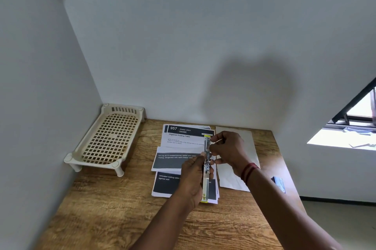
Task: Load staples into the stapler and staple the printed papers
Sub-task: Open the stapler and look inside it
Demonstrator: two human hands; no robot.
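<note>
Walls (183,26): plain, grey-white, meeting in a corner at 9 o'clock.
Table (101,209): brown wood.
Window (354,119): bright, at 3 o'clock.

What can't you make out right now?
- Head view: staples inside the open stapler too small to see.
- Right hand fingertips hide what they pinch at the rail.
- Left hand covers the middle papers.
- Blue box label blurred.

Staples unreadable; left hand (192,178) hides printed papers (179,160).
</note>
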